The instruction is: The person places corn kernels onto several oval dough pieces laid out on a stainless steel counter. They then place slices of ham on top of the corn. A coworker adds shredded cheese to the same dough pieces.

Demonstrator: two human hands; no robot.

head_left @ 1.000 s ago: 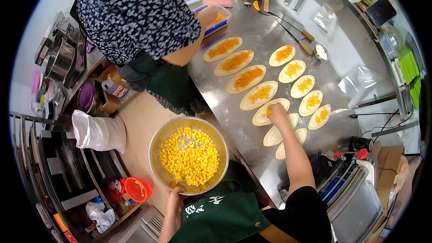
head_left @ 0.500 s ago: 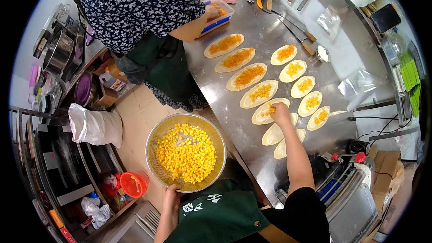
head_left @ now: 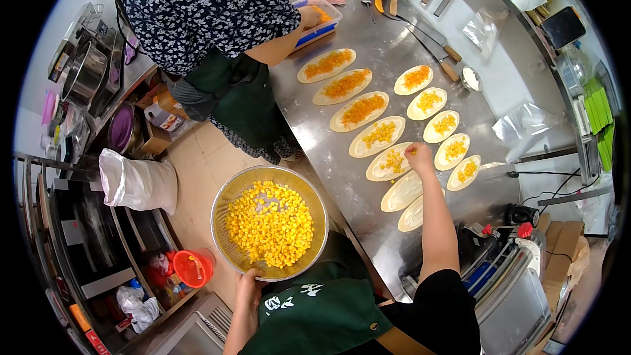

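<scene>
My left hand (head_left: 248, 285) grips the near rim of a round metal strainer bowl (head_left: 220, 250), held in front of my apron beside the table. Loose yellow corn kernels (head_left: 279, 223) fill much of its bottom. Over the table, my right hand (head_left: 420, 158) is closed in a pinch, with a little corn showing at the fingertips. It hovers at the right end of an oval dough piece (head_left: 376, 172) that carries scattered corn. Two bare dough ovals (head_left: 401, 194) lie nearer me, partly hidden by my right forearm. Farther up the row, another dough oval (head_left: 358, 148) has corn on it.
Farther dough ovals (head_left: 336, 120) carry orange shreds; a second row of smaller topped ovals (head_left: 442, 126) lies to the right. A co-worker's hand (head_left: 310, 18) reaches into a plastic tub (head_left: 334, 23). Tongs (head_left: 430, 43) and a small bowl (head_left: 470, 79) lie at the back right.
My right hand has shifted slightly right, from above the middle of the dough oval to its right end. More corn shows on that oval. The strainer has barely moved.
</scene>
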